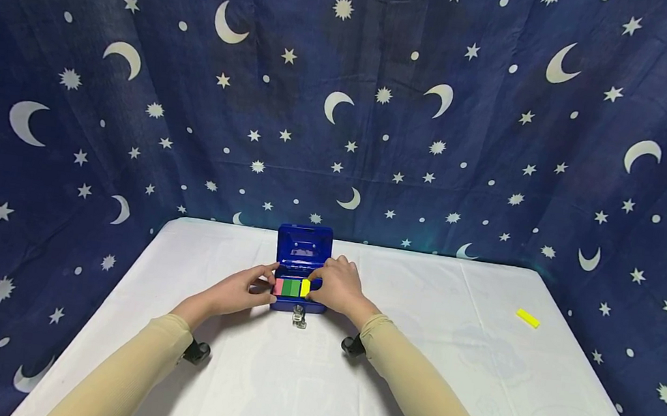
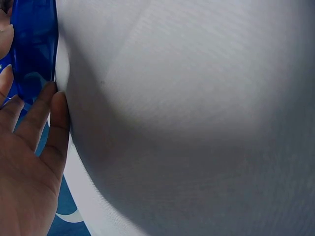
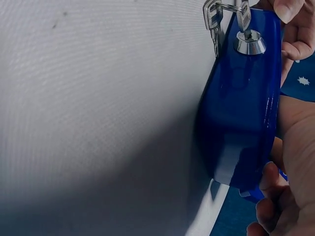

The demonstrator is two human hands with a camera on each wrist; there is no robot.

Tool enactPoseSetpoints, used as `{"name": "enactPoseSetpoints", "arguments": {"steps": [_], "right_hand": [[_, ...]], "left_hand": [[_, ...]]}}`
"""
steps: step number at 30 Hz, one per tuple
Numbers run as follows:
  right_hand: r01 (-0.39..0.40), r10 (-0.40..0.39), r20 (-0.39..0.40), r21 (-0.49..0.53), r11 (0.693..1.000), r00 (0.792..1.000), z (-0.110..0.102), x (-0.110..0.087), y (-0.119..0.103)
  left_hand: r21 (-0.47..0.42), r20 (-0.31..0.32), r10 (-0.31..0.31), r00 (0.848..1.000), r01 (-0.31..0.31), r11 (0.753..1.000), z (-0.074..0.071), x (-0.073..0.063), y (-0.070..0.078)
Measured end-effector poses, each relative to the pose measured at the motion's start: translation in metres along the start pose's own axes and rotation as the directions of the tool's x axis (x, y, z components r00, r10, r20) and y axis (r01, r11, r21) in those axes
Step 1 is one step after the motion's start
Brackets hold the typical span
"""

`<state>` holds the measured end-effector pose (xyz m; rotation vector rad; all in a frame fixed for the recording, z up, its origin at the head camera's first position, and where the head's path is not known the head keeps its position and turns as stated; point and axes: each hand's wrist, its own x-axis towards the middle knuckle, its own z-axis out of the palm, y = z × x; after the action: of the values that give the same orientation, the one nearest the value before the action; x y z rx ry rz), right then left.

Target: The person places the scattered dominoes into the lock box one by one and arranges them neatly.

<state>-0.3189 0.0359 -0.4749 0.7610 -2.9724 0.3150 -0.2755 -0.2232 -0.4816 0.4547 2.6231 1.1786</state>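
Note:
A blue cash box [image 1: 297, 307] stands with its lid [image 1: 305, 242] raised. Inside lies a row of coloured blocks: a pink block [image 1: 278, 287], green blocks [image 1: 291, 288] and a yellow block [image 1: 305, 288] at the right end. My right hand [image 1: 338, 287] reaches over the box's right side, thumb and forefinger pinching the yellow block. On the other side my left hand [image 1: 242, 289] touches the box's left end, its fingers fairly straight in the left wrist view. Keys [image 3: 214, 17] hang at the silver lock [image 3: 250, 44] on the box front.
A yellow bar [image 1: 527, 318] lies alone on the right of the white-covered table [image 1: 446, 358]. Behind the table and at its sides hangs a dark blue cloth [image 1: 292, 135] with moons and stars.

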Motion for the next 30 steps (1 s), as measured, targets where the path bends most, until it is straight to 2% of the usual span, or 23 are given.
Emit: {"name": "enactPoseSetpoints", "arguments": {"steps": [30], "right_hand": [[-0.007,0.009,0.034,-0.045,0.999,0.999,0.0040,0.0039,-0.0030]], "left_hand": [[-0.007,0.008,-0.002,1.000,0.002,1.000,-0.0004,-0.0002,0.0018]]}}
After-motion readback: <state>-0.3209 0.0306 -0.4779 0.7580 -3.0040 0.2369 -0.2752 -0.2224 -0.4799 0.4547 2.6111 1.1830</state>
